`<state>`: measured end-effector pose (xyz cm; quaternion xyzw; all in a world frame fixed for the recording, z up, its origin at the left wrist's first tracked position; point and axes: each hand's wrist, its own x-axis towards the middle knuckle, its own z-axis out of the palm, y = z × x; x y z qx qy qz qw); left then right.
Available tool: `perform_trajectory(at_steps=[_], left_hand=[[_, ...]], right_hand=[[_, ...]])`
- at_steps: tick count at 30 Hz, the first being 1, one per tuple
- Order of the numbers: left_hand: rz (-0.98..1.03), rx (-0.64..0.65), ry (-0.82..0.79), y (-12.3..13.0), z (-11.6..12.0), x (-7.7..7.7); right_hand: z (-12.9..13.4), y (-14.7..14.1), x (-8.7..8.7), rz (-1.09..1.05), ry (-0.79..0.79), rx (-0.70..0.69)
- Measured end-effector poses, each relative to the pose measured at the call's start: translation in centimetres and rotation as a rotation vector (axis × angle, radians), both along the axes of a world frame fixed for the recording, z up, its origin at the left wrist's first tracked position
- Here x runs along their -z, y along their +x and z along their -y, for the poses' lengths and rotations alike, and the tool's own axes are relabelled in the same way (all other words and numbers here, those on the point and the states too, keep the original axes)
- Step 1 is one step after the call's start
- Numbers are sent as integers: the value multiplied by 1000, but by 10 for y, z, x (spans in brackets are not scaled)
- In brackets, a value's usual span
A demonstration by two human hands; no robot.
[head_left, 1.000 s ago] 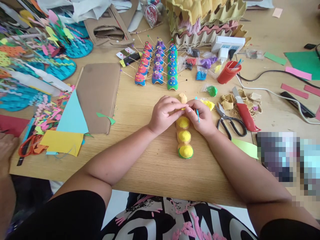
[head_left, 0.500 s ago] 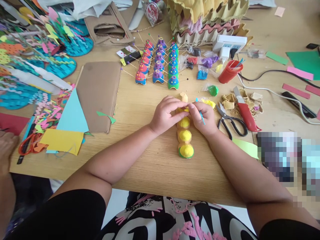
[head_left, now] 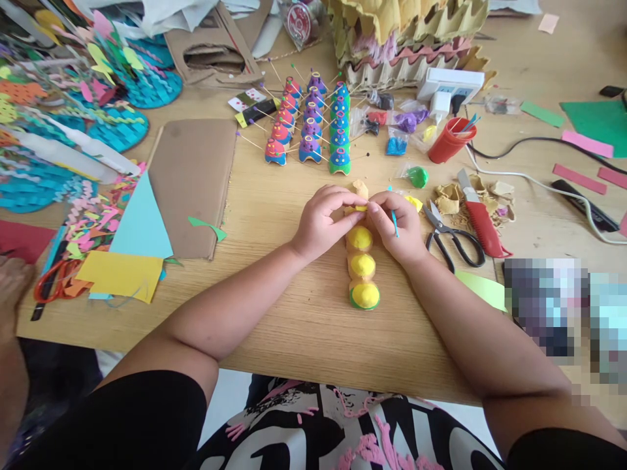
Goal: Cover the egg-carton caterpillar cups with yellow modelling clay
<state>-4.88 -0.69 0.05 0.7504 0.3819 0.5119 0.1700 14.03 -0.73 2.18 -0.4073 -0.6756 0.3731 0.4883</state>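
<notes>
A strip of egg-carton cups (head_left: 363,266) topped with yellow clay runs toward me, with green at its near end. Over its far part, my left hand (head_left: 327,222) pinches a small bit of yellow clay (head_left: 360,207) between thumb and fingers. My right hand (head_left: 398,228) meets it there, its thumb and index finger pressed together at the clay. A thin blue stick (head_left: 394,223) is held in the fingers of my right hand. Yellow clay (head_left: 414,202) lies just behind that hand. The far end of the strip is partly hidden by my fingers.
Scissors (head_left: 455,236) and a red-handled cutter (head_left: 482,225) lie right of my hands. Three painted carton caterpillars (head_left: 310,124) stand behind, near a red cup (head_left: 451,141). Cardboard (head_left: 191,186) lies to the left. Another person's hand (head_left: 14,287) rests at the left edge.
The fingertips have shifted slightly, and more yellow clay shows between them. The blue stick has tilted more upright. The third yellow mound from the near end is more exposed.
</notes>
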Motion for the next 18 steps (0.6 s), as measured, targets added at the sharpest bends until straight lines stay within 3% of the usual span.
perform_trajectory(at_steps=[5,18], left_hand=[[40,58,23,0,0,-2],[55,-55,-42,1,2,-10]], right_hand=[[1,0,0,-7,-7,-17],[2,-2,-2,28,-2,-19]])
